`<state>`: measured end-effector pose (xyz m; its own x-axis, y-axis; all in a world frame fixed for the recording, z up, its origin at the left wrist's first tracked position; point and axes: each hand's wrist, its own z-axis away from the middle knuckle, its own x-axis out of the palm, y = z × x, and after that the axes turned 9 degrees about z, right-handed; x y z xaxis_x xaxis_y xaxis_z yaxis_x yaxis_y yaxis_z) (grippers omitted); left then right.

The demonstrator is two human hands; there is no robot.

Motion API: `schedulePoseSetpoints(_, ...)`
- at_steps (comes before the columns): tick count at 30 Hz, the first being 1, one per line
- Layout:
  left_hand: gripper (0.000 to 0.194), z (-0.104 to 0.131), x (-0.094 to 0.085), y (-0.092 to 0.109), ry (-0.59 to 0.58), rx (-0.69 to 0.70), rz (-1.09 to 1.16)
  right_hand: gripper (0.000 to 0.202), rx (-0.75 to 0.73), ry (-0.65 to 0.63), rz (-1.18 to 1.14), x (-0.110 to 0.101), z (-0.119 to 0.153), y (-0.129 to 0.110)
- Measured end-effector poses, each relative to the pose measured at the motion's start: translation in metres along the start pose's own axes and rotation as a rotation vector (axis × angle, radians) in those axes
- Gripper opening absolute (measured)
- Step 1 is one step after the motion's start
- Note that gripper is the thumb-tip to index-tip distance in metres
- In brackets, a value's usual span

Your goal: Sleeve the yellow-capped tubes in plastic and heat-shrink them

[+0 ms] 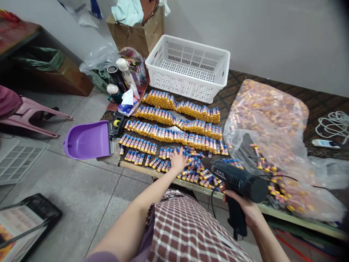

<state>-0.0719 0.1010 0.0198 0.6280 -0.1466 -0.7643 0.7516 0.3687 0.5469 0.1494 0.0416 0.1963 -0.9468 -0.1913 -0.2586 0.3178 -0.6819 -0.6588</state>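
Observation:
My right hand (244, 204) is wrapped round the handle of a black heat gun (236, 178), its nozzle pointing left over the loose pieces. My left hand (178, 161) reaches down onto small printed cylinders (191, 171) with blue and yellow ends, fingers spread and touching some of them. Beneath and to the right of that hand the cylinders lie jumbled. Farther back, more stand packed in long rows (174, 133). Shorter, looser rows (139, 143) are to the left of my hand.
A white plastic basket (188, 82) stands behind the rows. At right lies a large clear bag (267, 109) full of cylinders, partly spilling. Bottles (125, 71) stand at the table's left end. A purple dustpan (87, 140) is at left, and a white cord (332, 125) lies far right.

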Motion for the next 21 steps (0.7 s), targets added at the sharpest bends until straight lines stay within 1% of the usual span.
schedulePoseSetpoints(2,0.065,0.0,-0.003,0.006,-0.052,0.005,0.124,0.031,0.009,0.005,0.008,0.0,0.0,-0.002)
schedulePoseSetpoints(4,0.061,0.001,-0.01,0.004,-0.073,0.017,0.247,0.031,0.005,-0.001,-0.004,0.002,-0.001,-0.004)
schedulePoseSetpoints(5,0.058,0.001,-0.016,0.0,-0.069,0.025,0.293,0.03,-0.004,-0.007,-0.012,0.003,-0.002,-0.004)
schedulePoseSetpoints(7,0.052,0.003,-0.03,-0.015,-0.039,0.038,0.343,0.029,-0.023,-0.031,-0.013,0.008,-0.005,-0.006)
schedulePoseSetpoints(10,0.042,0.012,-0.057,-0.054,0.018,0.012,0.369,0.028,-0.029,-0.085,0.03,0.018,-0.01,-0.011)
schedulePoseSetpoints(14,0.03,0.036,-0.088,-0.116,0.102,-0.099,0.398,0.027,-0.082,-0.142,0.053,0.033,-0.016,-0.021)
schedulePoseSetpoints(16,0.027,0.051,-0.098,-0.144,0.133,-0.155,0.416,0.027,-0.094,-0.158,0.051,0.039,-0.019,-0.028)
schedulePoseSetpoints(18,0.026,0.064,-0.104,-0.166,0.164,-0.212,0.434,0.027,-0.085,-0.167,0.058,0.046,-0.021,-0.035)
schedulePoseSetpoints(21,0.024,0.081,-0.107,-0.189,0.2,-0.269,0.469,0.027,-0.088,-0.187,0.07,0.058,-0.026,-0.043)
